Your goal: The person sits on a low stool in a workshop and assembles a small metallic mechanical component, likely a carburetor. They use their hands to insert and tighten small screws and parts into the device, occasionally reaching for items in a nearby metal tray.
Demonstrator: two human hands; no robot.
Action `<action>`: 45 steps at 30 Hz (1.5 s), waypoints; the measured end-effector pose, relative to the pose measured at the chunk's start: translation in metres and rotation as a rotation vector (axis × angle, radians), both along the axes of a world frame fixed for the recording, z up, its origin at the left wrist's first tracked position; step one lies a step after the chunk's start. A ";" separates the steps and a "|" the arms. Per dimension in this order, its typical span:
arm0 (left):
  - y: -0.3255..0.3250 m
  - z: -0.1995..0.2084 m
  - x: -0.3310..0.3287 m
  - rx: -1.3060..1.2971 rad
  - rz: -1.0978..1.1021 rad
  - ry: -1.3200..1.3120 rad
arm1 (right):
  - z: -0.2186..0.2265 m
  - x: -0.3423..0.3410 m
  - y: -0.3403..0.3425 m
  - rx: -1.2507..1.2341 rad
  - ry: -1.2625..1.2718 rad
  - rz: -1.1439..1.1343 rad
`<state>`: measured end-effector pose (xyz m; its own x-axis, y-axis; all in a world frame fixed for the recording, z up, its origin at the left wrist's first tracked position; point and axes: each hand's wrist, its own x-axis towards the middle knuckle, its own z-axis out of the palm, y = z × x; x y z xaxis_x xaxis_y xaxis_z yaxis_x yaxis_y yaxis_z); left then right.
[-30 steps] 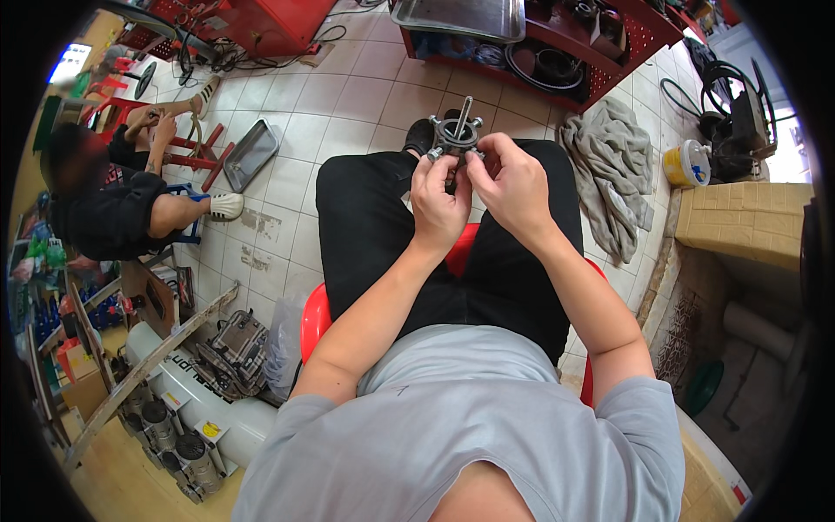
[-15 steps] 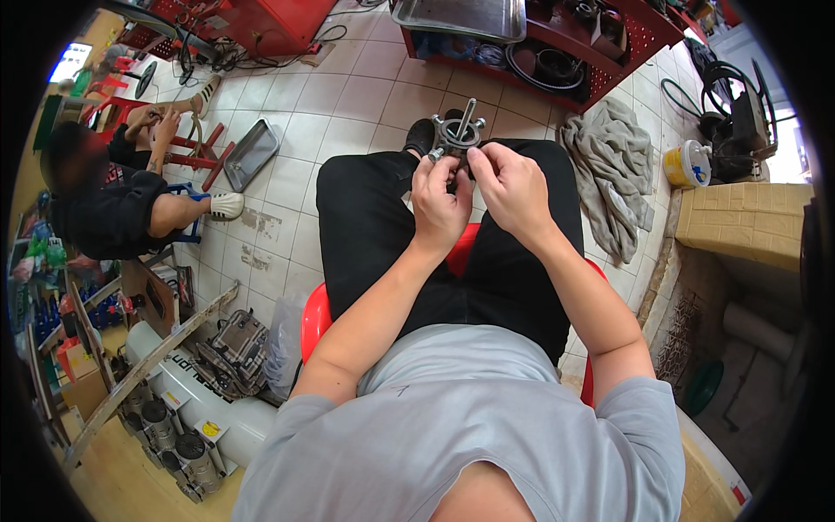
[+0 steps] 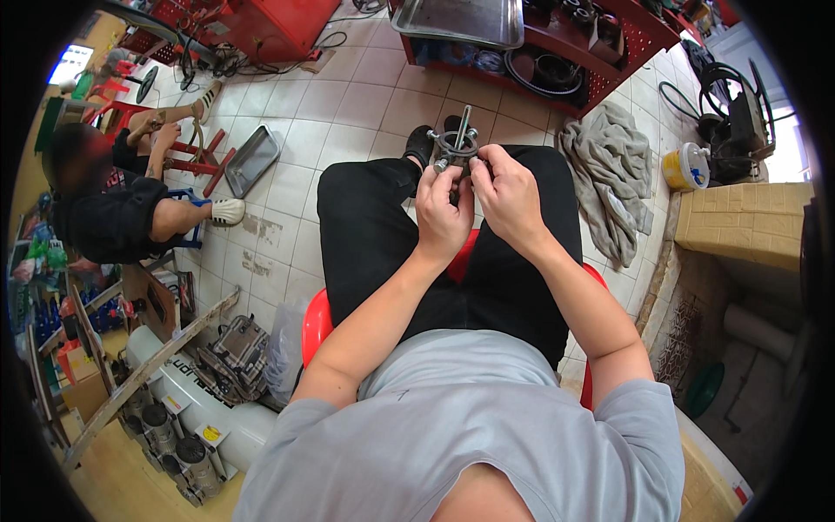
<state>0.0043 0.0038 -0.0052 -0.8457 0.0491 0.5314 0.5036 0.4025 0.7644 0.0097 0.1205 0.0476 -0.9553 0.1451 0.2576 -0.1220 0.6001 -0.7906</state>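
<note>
We see the left hand [image 3: 445, 216] gripping a metal ring piece [image 3: 456, 157] from below, fingers curled round its base. The right hand [image 3: 511, 197] is closed in a pinch at the piece's right side; probably on a small screw, but it's too small for us to be sure. The piece is up between the knees, over the tiled floor [image 3: 348, 117], with a slim rod [image 3: 466, 119] sticking up from it. Right of the knees we have a crumpled grey cloth [image 3: 611, 165]; past the feet, a red cart [image 3: 594, 91] with a metal tray [image 3: 457, 24] on top. A co-worker [image 3: 109, 209] sits at left.
</note>
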 end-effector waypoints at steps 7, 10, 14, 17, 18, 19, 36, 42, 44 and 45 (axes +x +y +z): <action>-0.002 -0.001 -0.002 -0.002 -0.006 0.026 | -0.002 -0.001 0.001 -0.027 -0.016 0.025; -0.002 -0.001 -0.003 0.048 -0.019 -0.010 | 0.010 0.001 0.000 0.099 0.006 -0.018; 0.001 0.001 0.000 0.085 -0.021 -0.046 | 0.003 0.001 0.002 0.274 0.179 -0.039; 0.001 0.002 0.001 0.070 -0.012 -0.025 | 0.000 0.001 0.000 0.268 0.198 -0.015; 0.001 0.002 0.001 0.064 -0.012 -0.015 | -0.002 0.000 0.000 0.238 0.213 -0.010; 0.001 0.002 0.000 0.058 -0.013 -0.004 | -0.003 -0.001 0.001 0.208 0.227 -0.005; -0.015 0.013 -0.003 0.036 0.005 0.050 | 0.017 0.006 -0.004 -0.072 -0.008 0.033; -0.022 0.058 -0.008 0.232 -0.190 0.029 | 0.003 -0.018 0.029 0.111 0.290 0.352; -0.033 0.069 -0.010 0.255 -0.278 0.011 | 0.013 -0.027 0.020 0.090 0.378 0.358; -0.035 0.076 -0.011 0.224 -0.313 0.045 | 0.020 -0.032 0.018 0.086 0.425 0.357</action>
